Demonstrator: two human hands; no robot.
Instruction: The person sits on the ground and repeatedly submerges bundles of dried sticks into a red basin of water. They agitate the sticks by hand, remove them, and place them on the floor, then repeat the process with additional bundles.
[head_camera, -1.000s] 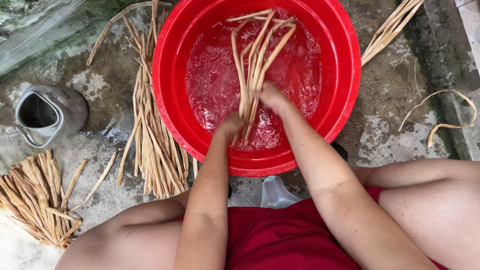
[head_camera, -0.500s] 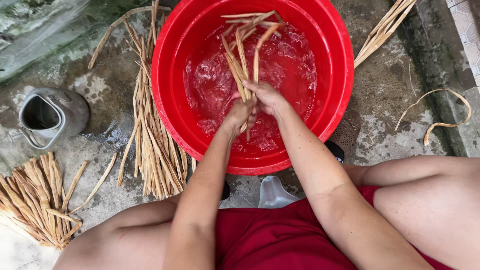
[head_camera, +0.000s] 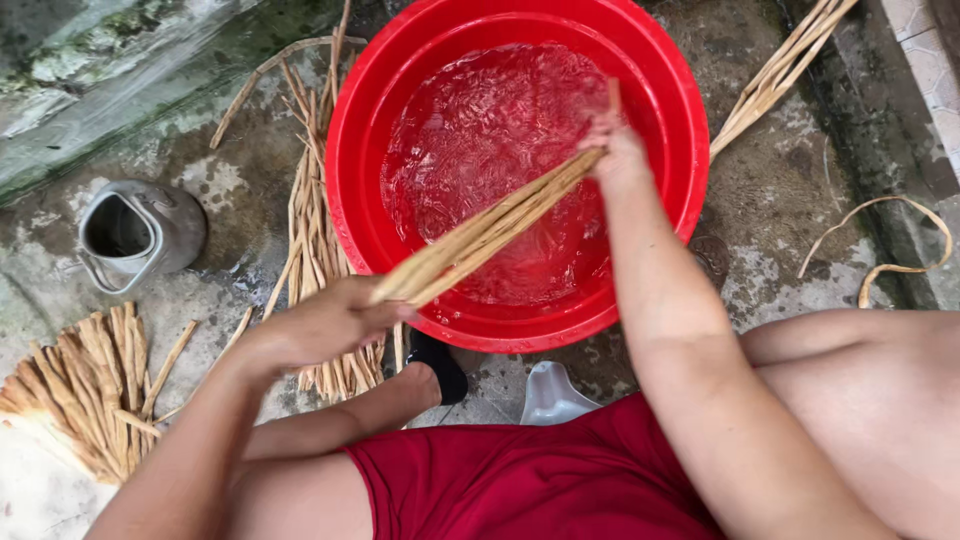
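Lifted clear of the water since half a second ago: one bundle of pale strips (head_camera: 490, 232), then standing on end in the basin under both hands, now slanting low-left to high-right above it. Left hand (head_camera: 320, 325) drawn back past the near rim, fingers clamped round the bundle's lower end. Right hand (head_camera: 615, 150) out over the far right of the basin, closed on the upper end, one strip tip poking up past the knuckles.

Head view, counted. One round red plastic basin (head_camera: 680, 110), smooth and glossy, holding rippled water. One dull grey metal jug (head_camera: 140, 235) on its side on the left, mouth facing the camera. Three other heaps of the same dry, fibrous, straw-coloured strips: a long loose sheaf (head_camera: 315, 250) just left of the basin, a shorter fanned stack (head_camera: 85, 385) at lower left, a thin cluster (head_camera: 775, 80) at upper right. One single curled strip (head_camera: 885, 245) at far right. Rough, stained, wet concrete floor (head_camera: 780, 230) underneath. Red shorts (head_camera: 520, 485) and bare knees at the bottom edge.
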